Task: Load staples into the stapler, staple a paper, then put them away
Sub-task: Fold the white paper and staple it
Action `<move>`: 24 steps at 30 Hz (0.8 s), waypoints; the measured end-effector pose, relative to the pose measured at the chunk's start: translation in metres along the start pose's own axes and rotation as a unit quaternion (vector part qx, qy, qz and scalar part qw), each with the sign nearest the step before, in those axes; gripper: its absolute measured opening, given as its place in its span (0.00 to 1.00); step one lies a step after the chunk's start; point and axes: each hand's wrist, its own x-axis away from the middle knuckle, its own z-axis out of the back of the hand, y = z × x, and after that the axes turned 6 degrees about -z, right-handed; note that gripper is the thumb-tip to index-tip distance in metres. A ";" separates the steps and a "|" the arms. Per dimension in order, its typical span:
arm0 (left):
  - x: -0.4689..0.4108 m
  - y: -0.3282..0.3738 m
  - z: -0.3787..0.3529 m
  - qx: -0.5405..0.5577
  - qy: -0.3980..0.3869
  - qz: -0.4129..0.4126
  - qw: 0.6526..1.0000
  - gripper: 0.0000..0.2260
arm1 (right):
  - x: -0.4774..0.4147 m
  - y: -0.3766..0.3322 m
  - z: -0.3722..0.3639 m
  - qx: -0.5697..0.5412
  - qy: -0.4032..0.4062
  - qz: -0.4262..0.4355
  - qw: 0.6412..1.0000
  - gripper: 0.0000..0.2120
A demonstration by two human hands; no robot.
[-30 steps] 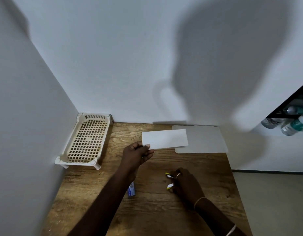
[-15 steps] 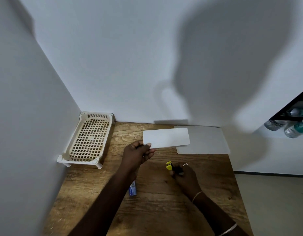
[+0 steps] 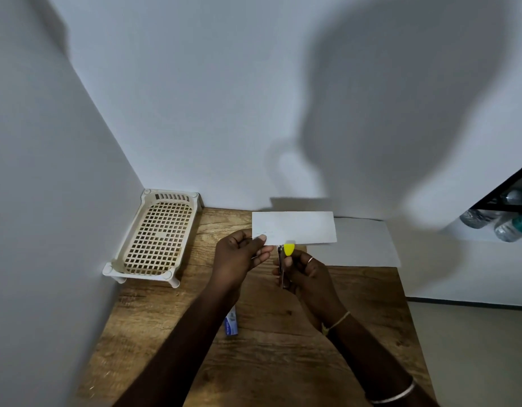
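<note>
Stapler (image 3: 288,249), yellow-tipped: our right hand (image 3: 309,274) grips it, nose at the lower edge of the paper slip (image 3: 295,227); our left hand (image 3: 242,257) pinches that slip's corner, held above the wooden table (image 3: 283,362).

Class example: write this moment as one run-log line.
step: staple paper | left hand: pinches paper | right hand: grips stapler at paper's lower edge

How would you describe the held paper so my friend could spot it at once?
Start at the wooden table in the white corner. Above its middle, the left hand pinches a narrow white paper by its lower left corner, while the right hand holds a yellow-tipped stapler at its lower edge. Unlike the larger sheet lying flat behind it, this one is held off the table.
</note>
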 end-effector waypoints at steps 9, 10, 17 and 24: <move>0.007 0.003 0.000 -0.037 0.001 -0.033 0.999 0.07 | -0.006 -0.001 -0.011 -0.036 0.003 -0.005 0.999 0.18; 0.007 0.004 0.000 -0.036 -0.001 -0.032 0.999 0.07 | -0.006 -0.002 -0.012 -0.043 0.004 -0.009 0.999 0.17; 0.008 0.006 -0.001 -0.024 -0.018 -0.018 0.999 0.06 | -0.006 -0.010 -0.018 -0.153 0.013 -0.055 0.987 0.23; 0.008 0.005 -0.001 -0.034 -0.015 -0.012 0.999 0.05 | -0.008 -0.012 -0.021 -0.160 0.044 -0.072 0.983 0.19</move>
